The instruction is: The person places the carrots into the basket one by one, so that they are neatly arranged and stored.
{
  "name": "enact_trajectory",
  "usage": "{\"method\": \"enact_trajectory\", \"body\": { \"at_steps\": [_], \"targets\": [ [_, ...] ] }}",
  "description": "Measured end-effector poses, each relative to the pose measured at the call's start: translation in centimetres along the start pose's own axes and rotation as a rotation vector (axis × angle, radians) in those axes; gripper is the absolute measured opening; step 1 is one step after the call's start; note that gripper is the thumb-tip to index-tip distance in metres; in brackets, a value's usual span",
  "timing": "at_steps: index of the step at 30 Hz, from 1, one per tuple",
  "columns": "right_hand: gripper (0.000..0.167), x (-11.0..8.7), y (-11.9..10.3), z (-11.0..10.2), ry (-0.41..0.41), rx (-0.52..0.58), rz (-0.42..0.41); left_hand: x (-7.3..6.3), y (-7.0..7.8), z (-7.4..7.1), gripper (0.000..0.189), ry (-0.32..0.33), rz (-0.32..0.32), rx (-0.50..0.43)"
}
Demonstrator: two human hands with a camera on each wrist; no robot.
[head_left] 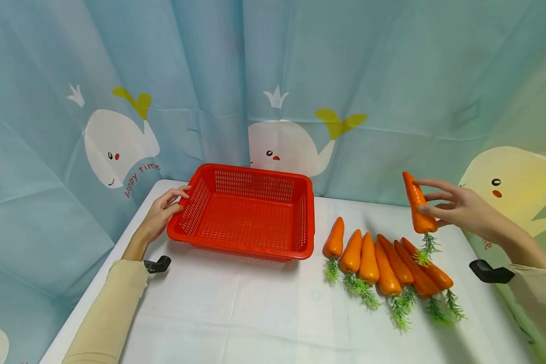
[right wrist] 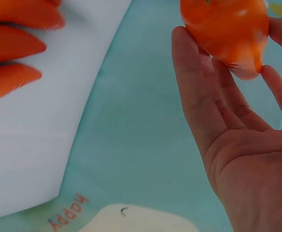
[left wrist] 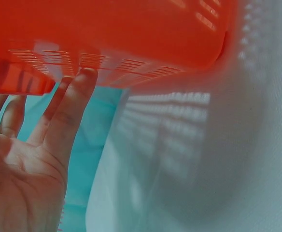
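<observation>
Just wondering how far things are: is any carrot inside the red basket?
No, the red basket shows only its bare slotted floor inside.

A white table [head_left: 227, 318] stands before me, and on it a red basket [head_left: 247, 217] sits toward the far edge, left of centre. Just right of it lie seven carrots [head_left: 369, 260] in a slanting row, tips pointing away, leafy ends toward the near side, the rightmost ones crowded together.

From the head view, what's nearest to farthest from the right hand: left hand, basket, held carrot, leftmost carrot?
1. Held carrot: in right hand
2. Leftmost carrot: to the left
3. Basket: farther left
4. Left hand: at basket's left rim
</observation>
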State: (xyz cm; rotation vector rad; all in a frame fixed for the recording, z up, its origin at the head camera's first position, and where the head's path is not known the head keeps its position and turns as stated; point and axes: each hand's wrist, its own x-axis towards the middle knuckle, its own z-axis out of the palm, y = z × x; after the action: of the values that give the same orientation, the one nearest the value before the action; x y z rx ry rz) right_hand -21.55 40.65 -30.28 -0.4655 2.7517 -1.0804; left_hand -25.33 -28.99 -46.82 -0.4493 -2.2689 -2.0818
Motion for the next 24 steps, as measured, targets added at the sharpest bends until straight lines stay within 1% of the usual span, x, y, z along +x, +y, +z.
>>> {"method": "enact_trajectory", "body": {
  "at_steps": [6, 11, 16, 24],
  "targets": [
    [0.066, 1.7, -1.5, 1.0, -0.033, 0.060, -0.023, 0.0, -0.1, 0.1, 0.026, 0.002, 0.015, -0.006],
    [0.065, 3.6, -3.6, 2.3, -0.054, 0.113, -0.017, -0.1, 0.0, 0.2, 0.025, -0.002, 0.029, -0.024],
    [0.066, 5.7, -5.3, 3.7, -0.086, 0.133, -0.030, -0.1, 0.1, 0.2, 0.024, -0.001, 0.046, -0.024],
    [0.066, 9.0, -7.5, 6.0, -0.122, 0.201, -0.027, -0.1, 0.1, 0.3, 0.025, -0.002, 0.043, -0.013]
  ]
}}
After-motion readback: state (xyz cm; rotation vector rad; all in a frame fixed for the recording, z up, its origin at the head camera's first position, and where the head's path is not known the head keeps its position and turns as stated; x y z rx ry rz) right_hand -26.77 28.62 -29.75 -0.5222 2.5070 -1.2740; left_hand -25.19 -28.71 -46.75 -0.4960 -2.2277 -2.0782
